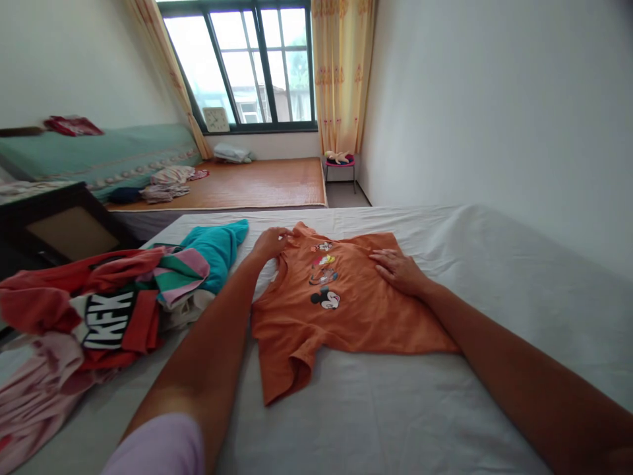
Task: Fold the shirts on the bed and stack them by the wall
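Observation:
An orange T-shirt (361, 303) with cartoon figures printed down its chest lies spread on a white sheet, its collar to the left and its hem to the right. At the far shoulder by the collar, my left hand (271, 243) has its fingers closed on the fabric. My right hand (401, 269) rests flat on the shirt's body toward the hem, fingers stretched out. The near sleeve points toward me, its opening slightly raised. Part of the hem is hidden behind my right forearm.
Left of my left arm is a heap of clothes with a red lettered garment (143, 316) and a turquoise one (222, 247). A dark cabinet (74, 224) stands beyond it. Farther back are a mat-covered bed (267, 181) and a small stool (340, 163). A wall (494, 119) rises at right.

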The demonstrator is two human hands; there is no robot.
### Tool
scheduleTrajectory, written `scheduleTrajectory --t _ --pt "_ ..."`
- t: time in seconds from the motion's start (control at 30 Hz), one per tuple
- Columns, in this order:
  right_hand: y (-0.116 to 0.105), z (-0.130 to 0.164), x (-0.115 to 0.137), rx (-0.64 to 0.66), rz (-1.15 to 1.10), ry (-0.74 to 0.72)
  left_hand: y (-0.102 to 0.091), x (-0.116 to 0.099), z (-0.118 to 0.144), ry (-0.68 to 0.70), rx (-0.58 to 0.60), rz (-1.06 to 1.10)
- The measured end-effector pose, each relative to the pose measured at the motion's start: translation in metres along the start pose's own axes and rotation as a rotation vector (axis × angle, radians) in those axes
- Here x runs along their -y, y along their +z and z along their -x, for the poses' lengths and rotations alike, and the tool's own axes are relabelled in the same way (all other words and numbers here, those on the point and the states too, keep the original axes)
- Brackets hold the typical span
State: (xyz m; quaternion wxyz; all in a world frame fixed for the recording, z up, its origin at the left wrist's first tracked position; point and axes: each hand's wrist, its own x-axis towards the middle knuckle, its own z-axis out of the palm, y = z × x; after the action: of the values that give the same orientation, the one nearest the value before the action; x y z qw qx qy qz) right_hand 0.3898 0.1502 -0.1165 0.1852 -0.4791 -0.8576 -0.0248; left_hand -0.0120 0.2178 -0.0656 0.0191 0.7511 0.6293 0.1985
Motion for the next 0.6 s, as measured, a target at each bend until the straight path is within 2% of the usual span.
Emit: scheduleTrajectory --t 0.07,0.2,0.27,0.37,0.47,0.6 --pt "0.000 0.000 0.000 0.002 -0.001 0.000 0.004 -0.007 0.005 -0.047 0.081 -0.055" --pt "0.000 0.000 0.000 -0.001 -0.003 -0.001 0.013 -0.005 0.017 -0.219 0.004 -0.103" --pt "0.000 0.000 0.000 -0.002 -0.001 0.000 0.014 -0.001 0.018 -0.281 0.036 -0.085" --pt "0.000 0.000 0.000 -0.004 0.003 0.004 0.008 0.007 0.014 -0.308 0.116 -0.073" --pt "0.000 0.001 0.000 -0.006 0.006 -0.005 0.002 0.015 0.010 -0.319 0.133 -0.099" --pt "0.000 0.000 0.001 -0.008 0.013 -0.009 0.002 0.019 0.007 -0.271 0.014 -0.108"
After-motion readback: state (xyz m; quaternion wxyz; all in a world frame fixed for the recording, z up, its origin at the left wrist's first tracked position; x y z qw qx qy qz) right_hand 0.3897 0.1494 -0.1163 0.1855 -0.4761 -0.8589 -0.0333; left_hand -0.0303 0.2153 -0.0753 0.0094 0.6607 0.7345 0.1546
